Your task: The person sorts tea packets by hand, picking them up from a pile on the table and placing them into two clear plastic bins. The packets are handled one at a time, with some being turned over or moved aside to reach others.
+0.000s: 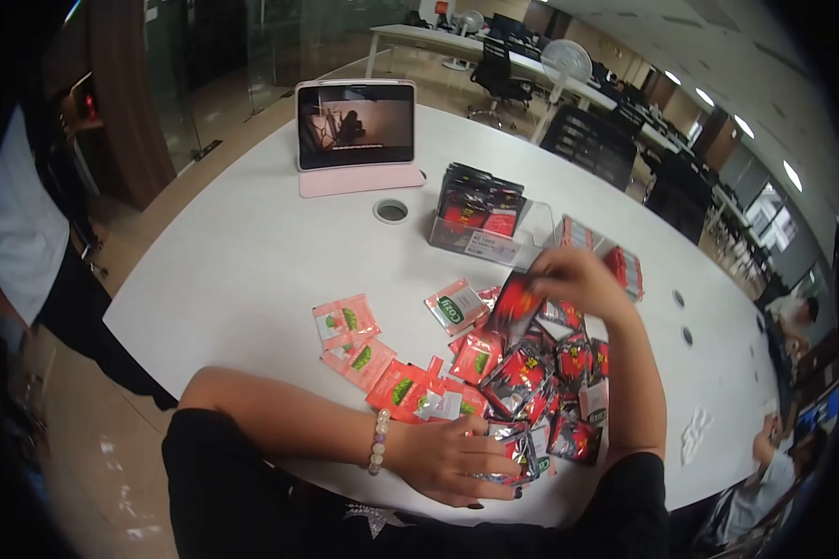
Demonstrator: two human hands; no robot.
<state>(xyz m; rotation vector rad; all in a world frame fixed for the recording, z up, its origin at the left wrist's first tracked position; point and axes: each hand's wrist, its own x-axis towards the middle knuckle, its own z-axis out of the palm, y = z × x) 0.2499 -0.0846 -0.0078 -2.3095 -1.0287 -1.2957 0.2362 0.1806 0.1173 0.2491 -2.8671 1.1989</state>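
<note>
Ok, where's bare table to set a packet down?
Widest bare patch: white table between the pink-cased tablet, its left edge and the orange foil sachets. Another lies right of the right hand, toward the edge. Crowded: the red-black sachet pile down to the left hand, and around the clear plastic box.

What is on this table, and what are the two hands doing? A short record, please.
Right hand: holds one black-and-red sachet lifted above the pile
Left hand: lies curled over the near end of the dark sachet pile
Pink sachets: spread out left of the pile
Clear box: sachets standing inside
Tablet: upright in a pink case, screen on
</note>
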